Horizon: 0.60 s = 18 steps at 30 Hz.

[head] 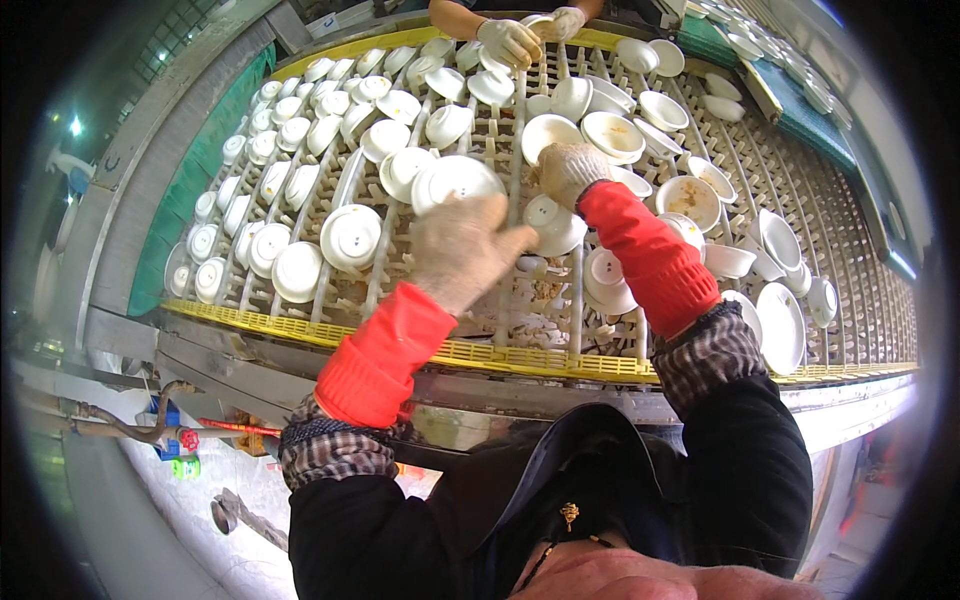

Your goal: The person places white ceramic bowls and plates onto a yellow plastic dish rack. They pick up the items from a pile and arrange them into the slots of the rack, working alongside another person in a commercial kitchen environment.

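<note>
My left hand, in a worn fabric glove and red sleeve cover, is slightly blurred over the conveyor. Its thumb stands apart from the fingers, which overlap the near edge of an upturned white dish. My right hand, gloved alike, has its fingers curled downward between a white bowl and an upturned bowl. Whether those fingers grip either bowl is hidden. A bowl with food residue lies just beyond the right hand. Below it sits another upturned bowl.
Rows of upturned bowls cover the left of the pegged conveyor. Soiled bowls and an oval plate lie at right. Across the belt, a person's gloved hands handle a dish. Yellow edging borders the near side.
</note>
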Tool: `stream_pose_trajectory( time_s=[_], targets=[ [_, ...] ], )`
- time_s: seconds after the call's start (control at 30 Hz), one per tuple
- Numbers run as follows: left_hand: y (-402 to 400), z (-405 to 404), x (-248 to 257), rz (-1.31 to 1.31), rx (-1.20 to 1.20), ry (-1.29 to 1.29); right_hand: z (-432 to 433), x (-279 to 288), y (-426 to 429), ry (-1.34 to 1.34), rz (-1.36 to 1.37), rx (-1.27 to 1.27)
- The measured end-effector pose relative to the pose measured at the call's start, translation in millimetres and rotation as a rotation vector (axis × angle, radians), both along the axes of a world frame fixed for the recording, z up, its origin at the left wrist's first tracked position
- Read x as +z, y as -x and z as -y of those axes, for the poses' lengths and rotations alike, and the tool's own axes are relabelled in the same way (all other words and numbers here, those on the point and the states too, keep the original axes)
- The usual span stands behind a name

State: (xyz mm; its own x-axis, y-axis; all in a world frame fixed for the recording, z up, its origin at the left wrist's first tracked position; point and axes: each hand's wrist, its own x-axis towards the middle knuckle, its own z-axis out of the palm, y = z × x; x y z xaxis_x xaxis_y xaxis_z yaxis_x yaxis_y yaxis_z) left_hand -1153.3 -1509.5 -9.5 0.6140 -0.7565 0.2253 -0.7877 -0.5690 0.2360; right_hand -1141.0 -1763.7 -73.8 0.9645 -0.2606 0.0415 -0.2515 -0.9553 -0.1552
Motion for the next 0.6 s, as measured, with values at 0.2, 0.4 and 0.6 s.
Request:
stream_pose_trajectory(
  time_s=[0.2, 0.4, 0.6],
  targets=[
    [-64, -6, -11, -0.166, 0.518, 0.236, 13, 13, 7, 0.146, -0.054, 0.065],
    [-82, 4, -52, -0.354, 0.607, 0.378, 9, 5, -20, -0.014, -0.074, -0.071],
    [-106, 46, -32, -0.324, 0.382, 0.694, 56, 13, 7, -1.466, 0.407, -0.136]
  ],
)
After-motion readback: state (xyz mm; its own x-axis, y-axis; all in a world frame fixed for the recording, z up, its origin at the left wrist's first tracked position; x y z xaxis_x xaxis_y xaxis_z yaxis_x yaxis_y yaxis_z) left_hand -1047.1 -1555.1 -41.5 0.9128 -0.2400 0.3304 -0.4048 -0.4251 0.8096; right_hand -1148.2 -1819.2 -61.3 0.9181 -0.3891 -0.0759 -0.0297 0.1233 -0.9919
